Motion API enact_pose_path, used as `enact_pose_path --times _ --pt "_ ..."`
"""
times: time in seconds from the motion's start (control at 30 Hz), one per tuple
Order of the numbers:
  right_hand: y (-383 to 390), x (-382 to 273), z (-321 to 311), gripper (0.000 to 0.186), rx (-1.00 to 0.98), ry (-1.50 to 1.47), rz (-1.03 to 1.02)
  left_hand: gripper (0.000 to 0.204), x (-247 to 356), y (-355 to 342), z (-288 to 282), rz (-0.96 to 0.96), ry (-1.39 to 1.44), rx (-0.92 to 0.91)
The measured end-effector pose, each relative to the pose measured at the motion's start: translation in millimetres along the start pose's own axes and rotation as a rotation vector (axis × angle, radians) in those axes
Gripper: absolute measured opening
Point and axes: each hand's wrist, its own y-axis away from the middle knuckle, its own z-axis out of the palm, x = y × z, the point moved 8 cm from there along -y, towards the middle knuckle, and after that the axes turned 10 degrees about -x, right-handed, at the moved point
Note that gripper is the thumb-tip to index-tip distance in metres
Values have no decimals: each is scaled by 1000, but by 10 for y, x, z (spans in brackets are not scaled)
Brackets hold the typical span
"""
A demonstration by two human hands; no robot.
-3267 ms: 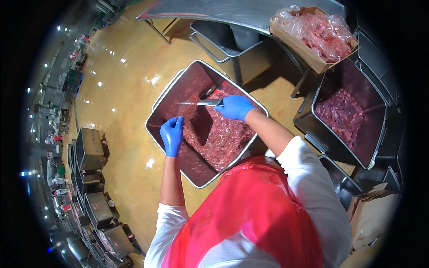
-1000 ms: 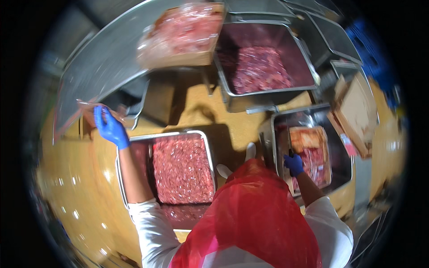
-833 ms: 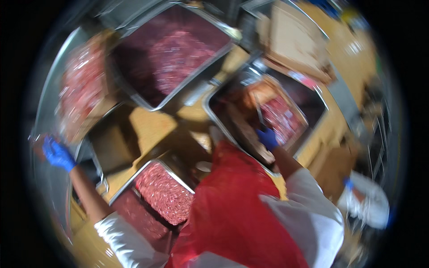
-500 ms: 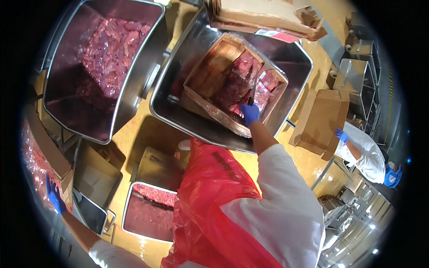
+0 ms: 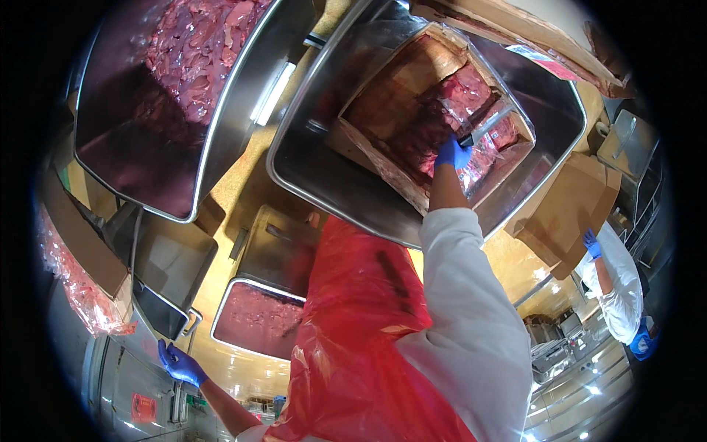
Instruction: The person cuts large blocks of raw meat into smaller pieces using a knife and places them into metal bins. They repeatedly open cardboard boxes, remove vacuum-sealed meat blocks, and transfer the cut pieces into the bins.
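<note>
My right hand (image 5: 452, 155), in a blue glove, is closed around the black handle of a knife (image 5: 490, 127). Its broad blade points up and right over dark red meat (image 5: 460, 96) and clear plastic film. That meat fills the right part of an open cardboard box (image 5: 383, 99), whose left part shows stained bare board. The box sits tilted inside a large steel tub (image 5: 317, 158). At the lower left my gloved left hand (image 5: 182, 365) hangs in the air, fingers apart and holding nothing. Closest to it is a carton (image 5: 96, 258) with plastic-wrapped pink meat.
Another steel tub (image 5: 188, 158) at the upper left holds pieces of red meat. A smaller bin (image 5: 258, 283) with pinkish contents stands beside my red apron. Far right, a co-worker in white (image 5: 618, 283) has a gloved hand at a cardboard box (image 5: 571, 214). More cardboard (image 5: 515, 29) overhangs the tub's far edge.
My left hand has come away from the wrapped meat and moved right and down. The knife blade has swung rightward in my right hand. The whole view has shifted.
</note>
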Motion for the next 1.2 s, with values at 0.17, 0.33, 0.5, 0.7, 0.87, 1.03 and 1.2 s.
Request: enact_pose_path --times 0.17,0.33,0.5,0.7,0.87,1.03,1.2 --pt "296 -141 -14 23 -281 -281 89 25 276 309 408 -30 201 0" --pt "148 -337 105 28 -426 -361 251 22 729 426 718 89 413 9" --pt "441 -719 -36 28 -632 -207 -98 23 812 794 928 19 654 -22" --pt "1455 -1410 -445 22 -1046 -144 -141 22 1133 1307 1000 130 667 13" --pt "2730 -2204 -570 28 -1520 -101 -319 25 2004 1510 1126 274 1039 -128" --pt "4261 -3139 -931 19 -1913 -240 -158 36 2611 1611 158 345 1335 -11" --pt "5785 -3669 -1372 22 -2254 -173 -243 16 1745 1862 -156 355 1341 -42"
